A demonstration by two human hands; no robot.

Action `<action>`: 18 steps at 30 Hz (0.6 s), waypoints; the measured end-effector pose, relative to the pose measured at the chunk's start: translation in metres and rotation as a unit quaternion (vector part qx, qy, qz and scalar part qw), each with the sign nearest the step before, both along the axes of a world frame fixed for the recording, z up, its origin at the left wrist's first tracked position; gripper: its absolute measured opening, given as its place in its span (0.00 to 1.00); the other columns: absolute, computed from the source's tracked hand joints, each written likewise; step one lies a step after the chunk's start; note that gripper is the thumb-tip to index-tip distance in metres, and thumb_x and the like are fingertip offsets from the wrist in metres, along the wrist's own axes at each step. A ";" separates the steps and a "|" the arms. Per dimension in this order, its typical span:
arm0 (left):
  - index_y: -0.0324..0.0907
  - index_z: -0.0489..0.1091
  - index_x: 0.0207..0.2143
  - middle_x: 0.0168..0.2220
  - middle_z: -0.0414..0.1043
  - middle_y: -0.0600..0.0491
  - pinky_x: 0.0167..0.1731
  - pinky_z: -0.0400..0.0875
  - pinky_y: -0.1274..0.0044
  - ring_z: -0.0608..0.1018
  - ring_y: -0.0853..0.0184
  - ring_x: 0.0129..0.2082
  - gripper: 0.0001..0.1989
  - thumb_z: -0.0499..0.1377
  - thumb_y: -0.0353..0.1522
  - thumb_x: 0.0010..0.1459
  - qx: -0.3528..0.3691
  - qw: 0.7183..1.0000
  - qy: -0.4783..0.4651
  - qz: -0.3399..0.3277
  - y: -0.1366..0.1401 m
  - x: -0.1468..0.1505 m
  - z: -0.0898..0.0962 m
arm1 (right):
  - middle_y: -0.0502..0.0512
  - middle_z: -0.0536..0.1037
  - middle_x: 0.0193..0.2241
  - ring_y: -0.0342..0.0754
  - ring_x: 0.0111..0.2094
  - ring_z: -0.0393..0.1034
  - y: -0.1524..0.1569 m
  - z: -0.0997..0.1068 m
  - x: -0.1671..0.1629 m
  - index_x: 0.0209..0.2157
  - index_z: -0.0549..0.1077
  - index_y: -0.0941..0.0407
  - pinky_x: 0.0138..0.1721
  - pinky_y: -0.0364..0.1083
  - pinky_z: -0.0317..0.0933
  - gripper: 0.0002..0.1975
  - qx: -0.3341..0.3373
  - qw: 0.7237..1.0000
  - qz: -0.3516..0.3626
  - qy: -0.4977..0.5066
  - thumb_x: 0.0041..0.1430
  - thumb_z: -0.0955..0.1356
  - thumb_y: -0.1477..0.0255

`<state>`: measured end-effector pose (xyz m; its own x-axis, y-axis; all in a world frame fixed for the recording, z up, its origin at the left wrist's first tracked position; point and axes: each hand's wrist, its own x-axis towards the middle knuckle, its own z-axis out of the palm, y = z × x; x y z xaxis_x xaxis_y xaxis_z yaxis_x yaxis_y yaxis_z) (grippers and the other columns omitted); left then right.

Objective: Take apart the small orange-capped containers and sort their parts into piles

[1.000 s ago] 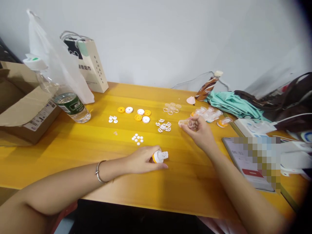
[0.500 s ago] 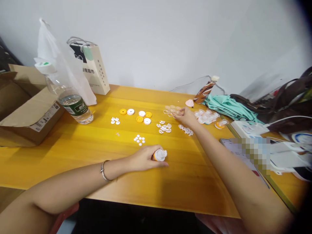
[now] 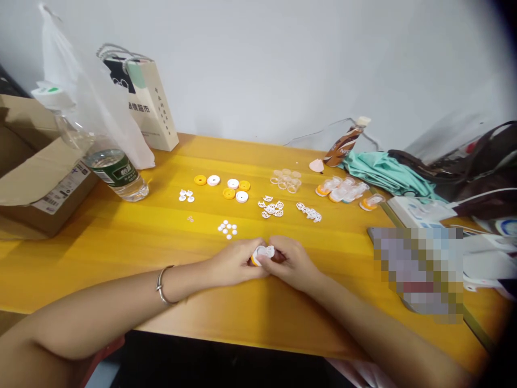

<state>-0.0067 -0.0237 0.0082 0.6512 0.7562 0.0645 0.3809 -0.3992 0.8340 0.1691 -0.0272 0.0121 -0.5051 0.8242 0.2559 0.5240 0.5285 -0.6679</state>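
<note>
In the middle near the table's front edge, my left hand point(image 3: 236, 264) is closed around an orange-and-white plastic cap point(image 3: 263, 252), its white top facing up. My right hand point(image 3: 293, 263) meets it from the right, thumb pressed on the white top and fingers curled behind. Whether a small clear part is also in those fingers, I cannot make out. Beyond the hands lie white round discs point(image 3: 228, 230), white slotted pieces point(image 3: 271, 207), more slotted pieces point(image 3: 309, 212) and a cluster of clear ring-shaped cups point(image 3: 286, 181).
Orange and white round caps point(image 3: 230, 192) and small white parts point(image 3: 186, 196) lie farther left. Clear-topped caps point(image 3: 343, 189) are grouped at right, near a brown bottle point(image 3: 347, 141). A cardboard box point(image 3: 52, 199) and water bottle point(image 3: 117, 175) stand left; a power strip point(image 3: 412, 215) lies right.
My right hand has come back from the clear ring-shaped cups to the cap in my left hand, and its fingers are now on it. The view has shifted slightly.
</note>
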 end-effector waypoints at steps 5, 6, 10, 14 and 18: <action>0.40 0.60 0.31 0.30 0.67 0.55 0.28 0.62 0.80 0.69 0.70 0.28 0.09 0.56 0.37 0.54 0.028 0.999 0.021 0.009 -0.003 0.002 0.002 | 0.45 0.58 0.17 0.38 0.19 0.51 -0.004 0.002 -0.008 0.20 0.56 0.56 0.22 0.40 0.47 0.13 -0.026 1.000 0.005 0.017 0.57 0.61 0.68; 0.40 0.60 0.31 0.30 0.67 0.55 0.28 0.62 0.80 0.69 0.70 0.28 0.09 0.56 0.37 0.54 0.028 0.999 0.028 0.011 -0.004 0.002 0.002 | 0.45 0.59 0.18 0.39 0.20 0.52 -0.006 0.003 -0.009 0.21 0.57 0.56 0.22 0.40 0.47 0.12 -0.028 0.999 0.008 0.018 0.57 0.61 0.69; 0.40 0.60 0.29 0.27 0.66 0.57 0.26 0.60 0.80 0.68 0.72 0.25 0.09 0.56 0.36 0.53 0.029 0.999 0.029 -0.002 -0.004 0.002 0.001 | 0.47 0.62 0.20 0.40 0.22 0.54 -0.008 0.004 -0.003 0.23 0.59 0.55 0.24 0.40 0.50 0.10 -0.041 0.998 0.020 0.038 0.57 0.61 0.69; 0.40 0.61 0.27 0.24 0.64 0.57 0.26 0.60 0.80 0.66 0.73 0.24 0.11 0.55 0.39 0.55 0.042 0.998 0.022 -0.029 -0.004 0.001 0.004 | 0.46 0.60 0.21 0.41 0.21 0.54 0.000 0.001 0.013 0.27 0.59 0.54 0.24 0.41 0.52 0.11 -0.048 0.977 -0.061 0.197 0.60 0.59 0.64; 0.40 0.64 0.30 0.29 0.66 0.54 0.33 0.63 0.77 0.68 0.69 0.30 0.11 0.55 0.39 0.56 0.083 0.996 0.030 -0.029 -0.003 0.001 0.006 | 0.48 0.64 0.22 0.42 0.23 0.58 0.007 0.001 0.020 0.28 0.63 0.54 0.26 0.42 0.57 0.12 -0.057 0.969 -0.095 0.221 0.60 0.59 0.61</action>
